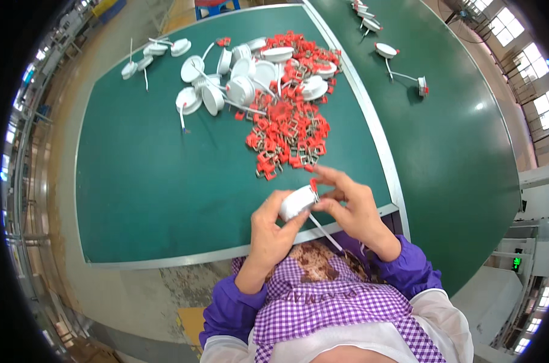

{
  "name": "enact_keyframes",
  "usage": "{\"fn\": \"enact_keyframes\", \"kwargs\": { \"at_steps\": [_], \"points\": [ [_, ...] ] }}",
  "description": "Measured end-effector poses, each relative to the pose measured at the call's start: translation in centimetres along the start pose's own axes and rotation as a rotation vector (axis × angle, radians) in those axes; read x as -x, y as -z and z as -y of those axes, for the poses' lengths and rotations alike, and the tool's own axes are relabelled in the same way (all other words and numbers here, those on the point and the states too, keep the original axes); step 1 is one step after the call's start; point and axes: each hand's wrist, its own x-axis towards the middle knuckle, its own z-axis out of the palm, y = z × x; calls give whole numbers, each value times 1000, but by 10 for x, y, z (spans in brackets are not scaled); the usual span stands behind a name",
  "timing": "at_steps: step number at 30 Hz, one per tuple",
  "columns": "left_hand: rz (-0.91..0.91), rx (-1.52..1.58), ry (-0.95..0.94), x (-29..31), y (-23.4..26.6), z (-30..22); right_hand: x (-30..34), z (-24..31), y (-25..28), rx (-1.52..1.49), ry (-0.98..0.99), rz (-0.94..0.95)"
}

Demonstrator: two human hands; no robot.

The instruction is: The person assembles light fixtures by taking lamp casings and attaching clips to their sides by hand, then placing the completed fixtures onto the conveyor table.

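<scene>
My left hand (271,231) is closed round the side of a white round downlight (296,204), lifted just over the table's front edge. A red clip with a metal spring (314,187) sits on the downlight's right side. Beside that clip is my right hand (354,207), its fingers apart, with the thumb near the spring and the index finger stretched toward the pile. Whether its fingertips touch the clip is hard to see. From the downlight a white cable (327,233) hangs toward my apron.
Ahead lies a heap of red clips with metal springs (286,124). White downlights with cables (241,89) are piled behind and left of it; several more (144,62) lie far left. Past the pale rail (371,121), a green surface (456,157) bears downlights with red clips (386,51).
</scene>
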Motion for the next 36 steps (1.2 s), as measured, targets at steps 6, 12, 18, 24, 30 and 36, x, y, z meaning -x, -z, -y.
{"fn": "enact_keyframes", "kwargs": {
  "at_steps": [6, 12, 18, 24, 30, 36],
  "points": [
    [151, 183, 27, -3, -15, -11, 3, 4, 37, 64, -74, 101],
    [244, -72, -194, -49, 9, -29, -14, -10, 117, 147, -158, -229],
    [-320, -280, -266, -153, 146, -15, -40, -25, 217, 636, -75, -751],
    [-661, -644, -210, -288, 308, 61, -96, -22, 148, 492, -47, -536],
    [-638, -688, 44, -400, 398, 102, -192, -4, 107, 414, 19, -326],
    [-615, -849, 182, -471, 428, 143, -355, 39, 11, 588, 297, -5]
  ]
}}
